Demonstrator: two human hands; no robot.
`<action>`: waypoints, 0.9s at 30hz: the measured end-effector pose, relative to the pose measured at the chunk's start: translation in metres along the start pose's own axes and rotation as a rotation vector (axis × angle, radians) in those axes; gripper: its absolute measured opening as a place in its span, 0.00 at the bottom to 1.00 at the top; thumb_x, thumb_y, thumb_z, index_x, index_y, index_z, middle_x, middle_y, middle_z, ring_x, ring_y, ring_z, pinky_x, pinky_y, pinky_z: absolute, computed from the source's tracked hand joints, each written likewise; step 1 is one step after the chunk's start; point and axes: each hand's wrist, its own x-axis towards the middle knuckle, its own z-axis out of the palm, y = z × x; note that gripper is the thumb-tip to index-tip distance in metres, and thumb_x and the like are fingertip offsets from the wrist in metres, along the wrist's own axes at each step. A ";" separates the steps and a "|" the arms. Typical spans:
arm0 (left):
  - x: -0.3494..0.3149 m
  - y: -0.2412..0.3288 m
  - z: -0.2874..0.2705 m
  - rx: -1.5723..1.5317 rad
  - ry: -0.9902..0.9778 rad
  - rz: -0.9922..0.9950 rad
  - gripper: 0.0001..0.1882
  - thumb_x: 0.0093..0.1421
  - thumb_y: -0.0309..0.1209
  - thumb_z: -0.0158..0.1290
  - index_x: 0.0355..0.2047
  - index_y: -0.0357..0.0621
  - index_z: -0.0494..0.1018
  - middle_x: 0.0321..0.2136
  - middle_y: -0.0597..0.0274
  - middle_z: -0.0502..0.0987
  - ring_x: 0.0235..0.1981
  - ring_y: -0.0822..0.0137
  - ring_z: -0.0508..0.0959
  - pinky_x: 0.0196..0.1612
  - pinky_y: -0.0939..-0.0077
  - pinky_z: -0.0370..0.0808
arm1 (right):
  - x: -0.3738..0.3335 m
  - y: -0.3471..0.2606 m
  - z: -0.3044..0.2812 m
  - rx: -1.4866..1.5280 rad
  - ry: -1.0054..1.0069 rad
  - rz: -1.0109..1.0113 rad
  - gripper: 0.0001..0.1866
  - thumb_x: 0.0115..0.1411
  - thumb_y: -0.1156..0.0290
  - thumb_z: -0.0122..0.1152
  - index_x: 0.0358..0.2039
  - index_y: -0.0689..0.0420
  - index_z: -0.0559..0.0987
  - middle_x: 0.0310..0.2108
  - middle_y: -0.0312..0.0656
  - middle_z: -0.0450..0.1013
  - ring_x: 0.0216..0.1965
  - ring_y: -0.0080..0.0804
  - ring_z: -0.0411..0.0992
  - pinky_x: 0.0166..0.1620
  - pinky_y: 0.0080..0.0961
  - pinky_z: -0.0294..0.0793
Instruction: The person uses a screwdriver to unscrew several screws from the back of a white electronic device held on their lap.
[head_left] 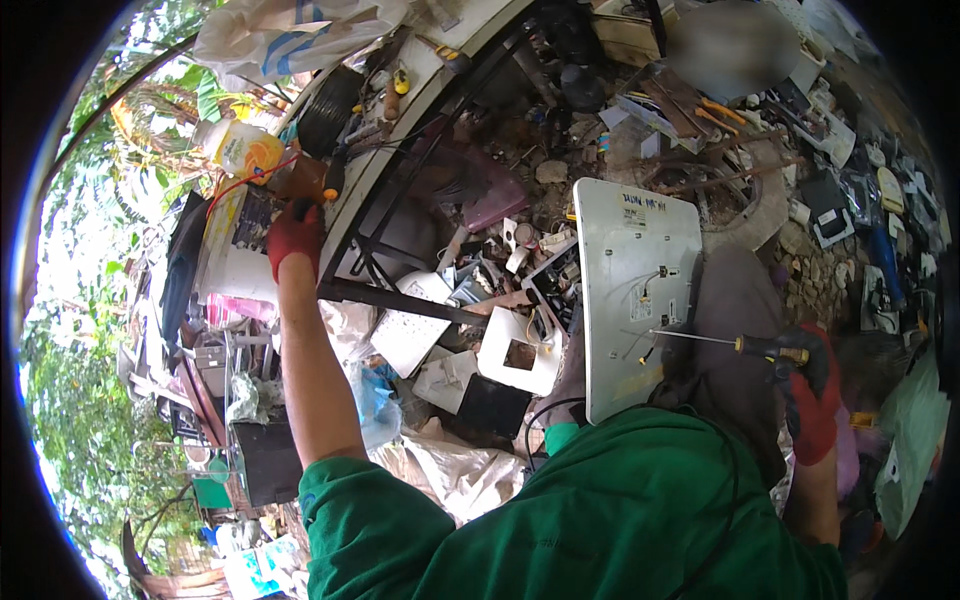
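My right hand [810, 395], in a red and black glove, is closed around the black and yellow handle of a screwdriver [768, 348]. Its long shaft points left across a flat, pale rectangular panel [625, 290] that stands tilted against my lap. Small brackets and a short cable show on the panel's face. On the far left, my left hand [296, 240], gloved the same way, rests at the worktable [367, 200]. Beside its fingertips lies a tool with a black and orange handle [335, 176]. The glove's back hides how the left fingers are bent.
More hand tools, including a yellow-handled one [401, 82], lie on the table beside a yellow-labelled tub [243, 150]. Dark metal table legs [400, 302] stand left of the panel. Scrap covers the ground, including a white plastic frame [520, 350] and orange-handled cutters [722, 112].
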 end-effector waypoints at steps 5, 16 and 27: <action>0.034 -0.036 -0.001 -0.102 -0.233 0.090 0.22 0.63 0.38 0.57 0.56 0.47 0.75 0.51 0.55 0.80 0.46 0.60 0.82 0.50 0.62 0.75 | -0.010 -0.006 0.000 -0.208 0.067 0.045 0.29 0.58 0.70 0.58 0.60 0.64 0.69 0.58 0.46 0.66 0.57 0.33 0.66 0.58 0.30 0.67; -0.170 0.043 0.030 -1.131 -0.280 0.119 0.27 0.69 0.37 0.51 0.64 0.37 0.64 0.59 0.51 0.71 0.54 0.59 0.76 0.58 0.66 0.73 | -0.015 -0.012 0.016 -0.168 -0.059 0.089 0.34 0.53 0.74 0.65 0.61 0.64 0.68 0.55 0.43 0.67 0.54 0.33 0.68 0.60 0.31 0.66; -0.340 0.135 0.062 -1.203 -1.033 0.329 0.61 0.47 0.33 0.71 0.73 0.39 0.42 0.63 0.46 0.66 0.63 0.59 0.68 0.63 0.66 0.68 | -0.015 -0.046 0.044 -0.462 -0.472 -0.153 0.29 0.50 0.72 0.64 0.55 0.64 0.74 0.46 0.53 0.76 0.46 0.48 0.77 0.50 0.36 0.76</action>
